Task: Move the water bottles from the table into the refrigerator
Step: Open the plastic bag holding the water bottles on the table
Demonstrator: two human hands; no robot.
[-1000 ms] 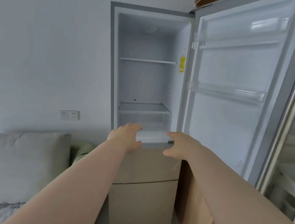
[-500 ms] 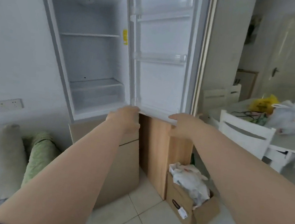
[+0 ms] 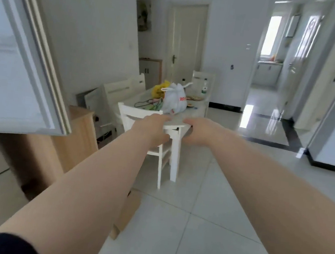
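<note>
Both my arms stretch out in front of me at chest height. My left hand point(image 3: 151, 130) and my right hand point(image 3: 199, 132) hold nothing, fingers loosely curled and a little apart. Beyond them stands a white dining table point(image 3: 197, 109) across the room. One clear water bottle with a green label point(image 3: 204, 89) stands upright at the table's far end. The open refrigerator door point(image 3: 18, 67) fills the left edge of the view; the refrigerator's inside is out of sight.
White chairs point(image 3: 138, 114) surround the table, one right behind my left hand. A white plastic bag point(image 3: 174, 102) and a yellow bag point(image 3: 160, 89) lie on the table. A wooden cabinet point(image 3: 80, 129) and a cardboard box point(image 3: 128, 212) stand at lower left. Tiled floor runs ahead and right.
My view has swung right, away from the refrigerator's open compartment toward the dining table. Both hands have stayed outstretched in front and hold nothing.
</note>
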